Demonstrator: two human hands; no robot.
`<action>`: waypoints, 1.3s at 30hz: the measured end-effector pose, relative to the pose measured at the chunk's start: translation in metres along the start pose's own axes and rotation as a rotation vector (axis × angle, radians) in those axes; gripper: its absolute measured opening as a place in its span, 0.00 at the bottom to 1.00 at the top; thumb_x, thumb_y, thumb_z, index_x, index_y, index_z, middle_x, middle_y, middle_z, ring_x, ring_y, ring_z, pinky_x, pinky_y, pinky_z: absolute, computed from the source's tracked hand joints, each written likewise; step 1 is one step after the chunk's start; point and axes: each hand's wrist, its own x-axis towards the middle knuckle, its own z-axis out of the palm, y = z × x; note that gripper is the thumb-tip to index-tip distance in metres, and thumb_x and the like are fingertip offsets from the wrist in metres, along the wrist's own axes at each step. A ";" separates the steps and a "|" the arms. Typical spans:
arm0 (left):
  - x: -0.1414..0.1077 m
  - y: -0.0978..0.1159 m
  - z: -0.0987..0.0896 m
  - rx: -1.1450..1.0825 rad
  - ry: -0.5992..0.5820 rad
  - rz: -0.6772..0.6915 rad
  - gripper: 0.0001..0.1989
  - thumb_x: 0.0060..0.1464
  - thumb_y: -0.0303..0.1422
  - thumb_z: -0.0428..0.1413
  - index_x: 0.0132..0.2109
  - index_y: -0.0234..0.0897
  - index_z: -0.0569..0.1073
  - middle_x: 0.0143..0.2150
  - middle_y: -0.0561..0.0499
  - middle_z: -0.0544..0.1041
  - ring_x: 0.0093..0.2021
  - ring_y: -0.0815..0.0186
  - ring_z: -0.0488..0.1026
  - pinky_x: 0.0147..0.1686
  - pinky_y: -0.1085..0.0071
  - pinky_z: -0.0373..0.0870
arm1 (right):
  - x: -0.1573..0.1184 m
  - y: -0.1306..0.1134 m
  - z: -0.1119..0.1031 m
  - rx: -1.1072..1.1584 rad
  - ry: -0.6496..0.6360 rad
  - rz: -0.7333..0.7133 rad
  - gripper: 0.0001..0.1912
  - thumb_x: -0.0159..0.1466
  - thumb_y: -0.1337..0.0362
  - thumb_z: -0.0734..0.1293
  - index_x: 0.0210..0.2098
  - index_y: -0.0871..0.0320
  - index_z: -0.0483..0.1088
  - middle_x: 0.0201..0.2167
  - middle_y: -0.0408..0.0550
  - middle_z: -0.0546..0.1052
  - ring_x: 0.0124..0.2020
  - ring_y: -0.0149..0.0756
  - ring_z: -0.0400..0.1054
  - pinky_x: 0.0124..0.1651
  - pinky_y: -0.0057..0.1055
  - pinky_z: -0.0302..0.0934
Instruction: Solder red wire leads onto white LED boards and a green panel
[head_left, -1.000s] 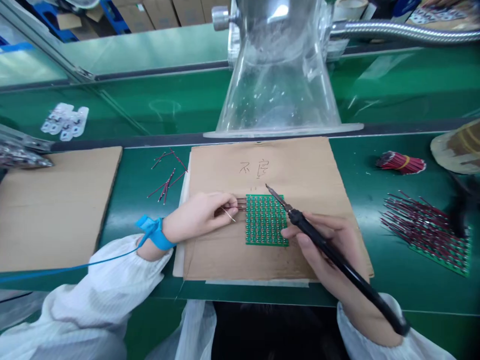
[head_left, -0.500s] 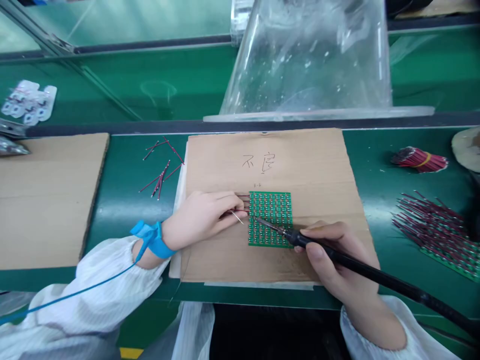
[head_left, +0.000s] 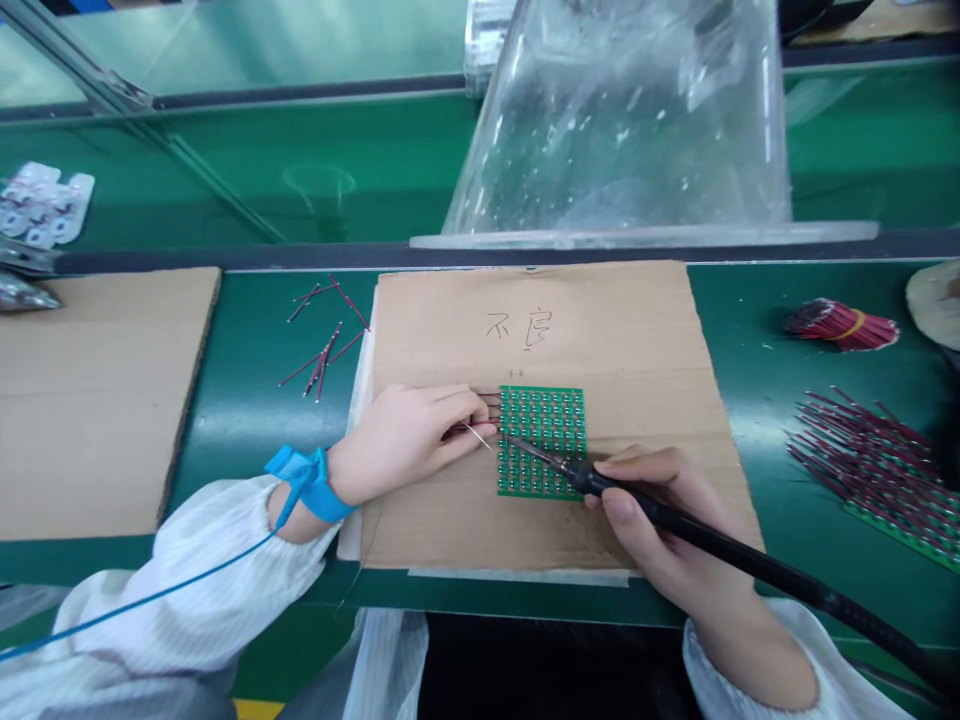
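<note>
A green circuit board [head_left: 541,442] with rows of solder pads lies on a cardboard sheet [head_left: 450,530]. My left hand [head_left: 420,435], with a blue wrist strap [head_left: 311,483], is closed at the board's left edge, its fingers pinching a thin silvery wire [head_left: 478,435]. Several dark red leads [head_left: 491,398] run from the board's upper left edge under these fingers. My right hand [head_left: 667,510] is wrapped round a black soldering iron [head_left: 652,505]. The iron's tip is at the board's left side, close to my left fingertips.
Loose red wires [head_left: 322,362] lie left of the cardboard. At the right are a banded wire bundle [head_left: 844,325] and another board with many red wires [head_left: 892,520]. A clear plastic hood [head_left: 622,130] stands behind; another cardboard sheet [head_left: 90,400] is at left.
The view has shifted slightly. The iron and my right hand have moved a little left relative to the board. My left hand keeps its pinch.
</note>
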 end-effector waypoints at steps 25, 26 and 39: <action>0.002 0.003 0.002 -0.061 0.003 -0.079 0.12 0.71 0.38 0.58 0.37 0.38 0.76 0.34 0.54 0.82 0.29 0.69 0.74 0.31 0.72 0.62 | -0.002 0.002 0.002 0.165 0.101 0.073 0.06 0.72 0.59 0.73 0.46 0.52 0.77 0.31 0.45 0.84 0.30 0.37 0.82 0.32 0.29 0.77; 0.002 0.003 0.003 -0.061 0.002 -0.078 0.12 0.71 0.38 0.58 0.37 0.38 0.76 0.34 0.54 0.82 0.29 0.69 0.74 0.31 0.72 0.62 | -0.001 0.000 0.003 0.203 0.147 0.079 0.05 0.72 0.60 0.72 0.46 0.52 0.77 0.31 0.45 0.84 0.29 0.36 0.82 0.32 0.29 0.77; -0.007 -0.002 -0.024 -0.179 0.090 0.039 0.09 0.74 0.33 0.55 0.49 0.39 0.80 0.46 0.49 0.81 0.45 0.65 0.79 0.47 0.70 0.73 | 0.000 -0.002 0.006 0.295 0.241 0.100 0.04 0.73 0.61 0.72 0.44 0.53 0.77 0.27 0.44 0.83 0.27 0.35 0.80 0.31 0.29 0.78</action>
